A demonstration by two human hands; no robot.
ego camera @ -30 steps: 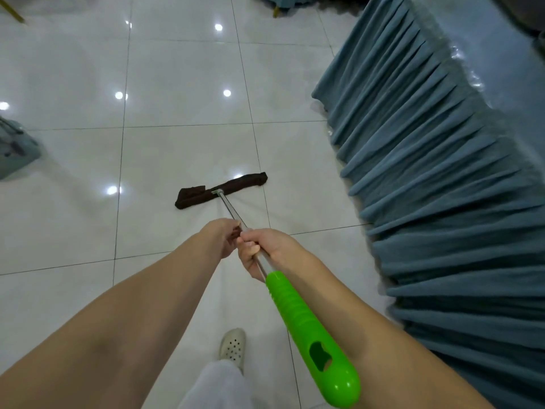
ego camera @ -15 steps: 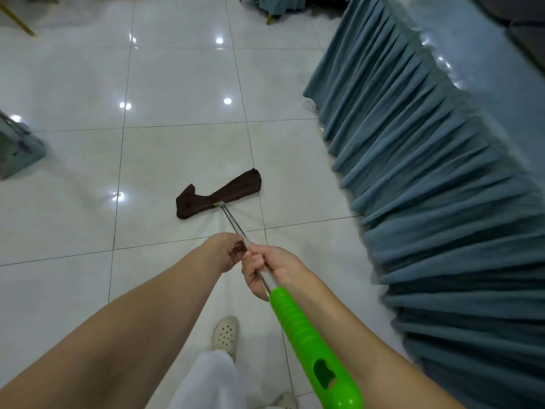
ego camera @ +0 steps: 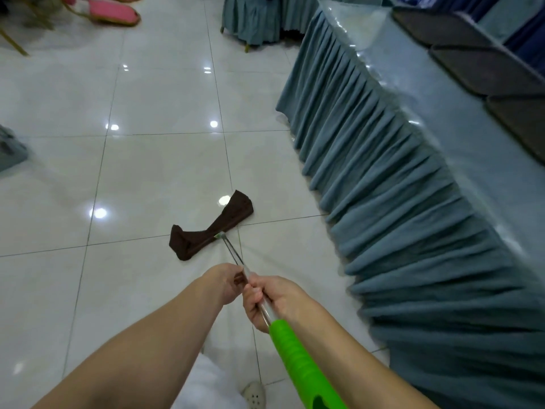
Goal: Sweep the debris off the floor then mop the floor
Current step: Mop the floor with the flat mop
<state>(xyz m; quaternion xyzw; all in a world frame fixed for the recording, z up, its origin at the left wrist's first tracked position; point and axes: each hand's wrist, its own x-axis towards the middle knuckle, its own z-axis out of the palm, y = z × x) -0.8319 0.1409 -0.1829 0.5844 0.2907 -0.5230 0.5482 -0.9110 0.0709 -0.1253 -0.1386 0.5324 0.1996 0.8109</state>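
both hands hold a mop. the left hand (ego camera: 225, 283) is further down the thin metal pole (ego camera: 236, 256), and its fingers (ego camera: 236, 280) are curled around the pole. the right hand (ego camera: 272, 299) is just behind it, touching or almost touching the left one, and its fingers (ego camera: 250, 299) are wrapped tight on the pole right above the green handle (ego camera: 298, 358). the green handle runs back toward the bottom edge, between the two bare arms.

the pole goes forward and down to the brown mop cloth (ego camera: 212, 227). the cloth lies flat on the floor (ego camera: 141, 178), slanted, with its far end up and to the right and its near end lower on the left. it sits across a line between the shiny white tiles.

on the right is a long bench (ego camera: 460, 137) with a blue pleated skirt (ego camera: 413, 219) that hangs down to the floor. the cloth is near the skirt but not touching it. dark flat trays (ego camera: 486, 66) sit in a row on the far side of the bench.

at the bottom there is a white shoe (ego camera: 255, 395) with holes. far away at the top left are pink chair seats (ego camera: 112, 10).
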